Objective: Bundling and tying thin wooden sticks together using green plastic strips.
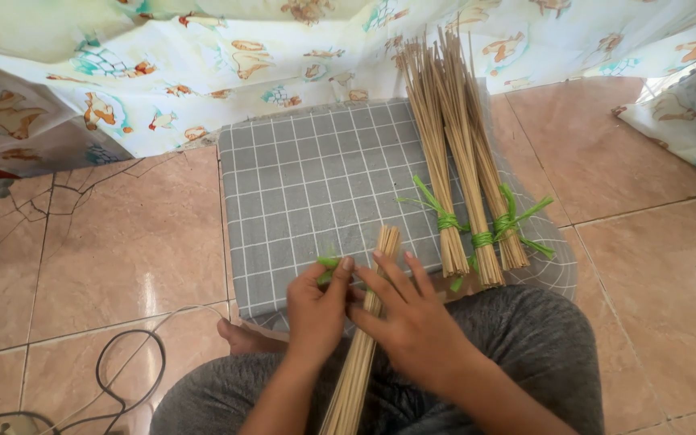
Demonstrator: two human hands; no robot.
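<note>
Around the work I see a grey checked mat (308, 185) on a floor of pinkish tiles (98, 250), its far edge tucked under a pale printed cloth (203, 56) that hangs across the top. Three tied stick bundles (461, 161) lie side by side on the right part of the mat, each bound near its close end with green strip (485, 238); loose green tails stick out left and right. They sit just beside my right hand, not touching it. A dark cable (122, 362) loops on the tiles lower left. A bare foot (243, 338) shows at the mat's near edge. Grey trousers (525, 338) fill the bottom. Nothing blocks the hands. No containers in view.

The bundle being worked, a loose stick bundle (360, 354), runs from my lap up onto the mat's near edge, its tip between the two hands.

Left hand (316, 310): fingers curled in, thumb and fingertips pinched on a short green strip piece (330, 266) at the bundle's left side. Right hand (412, 318): palm down, fingers spread and mostly straight, laid over the bundle and pressing it; whether it grips underneath I cannot tell. The two hands touch at the bundle.
</note>
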